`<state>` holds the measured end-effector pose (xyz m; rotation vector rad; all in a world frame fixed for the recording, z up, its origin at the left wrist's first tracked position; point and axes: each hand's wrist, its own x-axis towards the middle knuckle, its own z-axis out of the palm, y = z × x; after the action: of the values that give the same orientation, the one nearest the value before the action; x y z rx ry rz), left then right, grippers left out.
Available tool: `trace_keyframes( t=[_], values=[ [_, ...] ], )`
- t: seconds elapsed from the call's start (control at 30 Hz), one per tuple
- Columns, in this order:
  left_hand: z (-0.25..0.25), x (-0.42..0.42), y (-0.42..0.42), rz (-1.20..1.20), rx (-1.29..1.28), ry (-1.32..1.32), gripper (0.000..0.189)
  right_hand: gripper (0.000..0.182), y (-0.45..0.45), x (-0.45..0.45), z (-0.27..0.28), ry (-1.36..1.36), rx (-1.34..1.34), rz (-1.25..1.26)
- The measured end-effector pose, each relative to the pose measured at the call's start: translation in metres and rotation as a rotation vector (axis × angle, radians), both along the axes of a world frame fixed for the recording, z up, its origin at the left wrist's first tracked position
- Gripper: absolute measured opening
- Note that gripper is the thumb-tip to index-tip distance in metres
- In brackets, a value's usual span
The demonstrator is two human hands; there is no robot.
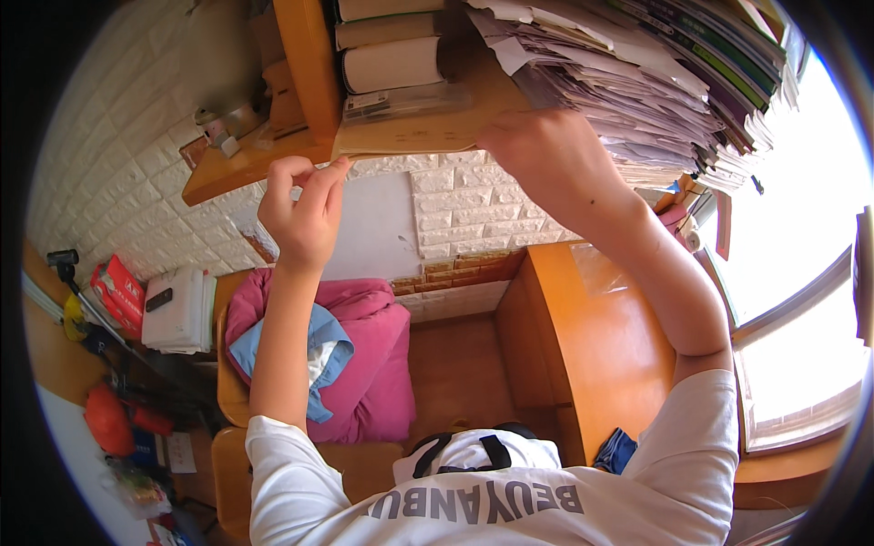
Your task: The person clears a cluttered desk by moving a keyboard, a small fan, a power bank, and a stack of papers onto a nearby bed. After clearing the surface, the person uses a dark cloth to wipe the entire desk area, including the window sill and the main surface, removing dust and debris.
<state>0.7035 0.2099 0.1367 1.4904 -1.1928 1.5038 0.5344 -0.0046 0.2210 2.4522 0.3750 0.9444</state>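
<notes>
On a wooden shelf lies a flat tan kraft-paper folder or envelope [410,140], its near edge at the shelf's front. My left hand [300,205] pinches its left front corner between thumb and fingers. Its right corner meets my right hand [539,140], whose curled fingers are partly hidden from view. Behind the folder are a clear plastic case [410,101] and a stack of thick books [392,65]. Beside my right hand rises a tall, uneven pile of papers [614,89], with more books [710,54] to its right.
A wooden upright [311,68] divides the shelf. Below are a pink quilt [375,355] with a blue cloth [331,382] on it, an orange wooden desk [601,355], and a white stack [174,314] holding a dark remote-like object. A bright window [799,382] stands at the right.
</notes>
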Motion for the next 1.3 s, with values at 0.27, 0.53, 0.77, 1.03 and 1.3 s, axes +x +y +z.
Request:
trace_keyframes(
  t=[0.27,0.53,0.77,1.03,1.3],
  values=[
    [0.021,-0.013,-0.007,-0.032,0.095,0.073,0.015,0.007,0.009,0.013,-0.012,-0.109,-0.011,0.080],
    [0.002,-0.031,0.006,0.122,0.082,0.016,0.011,0.015,0.039,-0.043,-0.088,-0.477,0.159,0.442],
    [-0.026,-0.111,0.000,-0.051,0.177,-0.171,0.012,0.029,-0.008,-0.219,-0.336,-0.199,0.764,-0.115],
    [-0.084,-0.201,-0.058,-0.301,0.492,0.028,0.013,0.096,-0.003,-0.503,-0.507,0.090,1.350,-1.907],
    [-0.106,-0.351,-0.159,-0.613,0.699,0.135,0.014,0.066,0.045,-0.555,-0.551,-0.082,1.145,-1.637]
  ],
)
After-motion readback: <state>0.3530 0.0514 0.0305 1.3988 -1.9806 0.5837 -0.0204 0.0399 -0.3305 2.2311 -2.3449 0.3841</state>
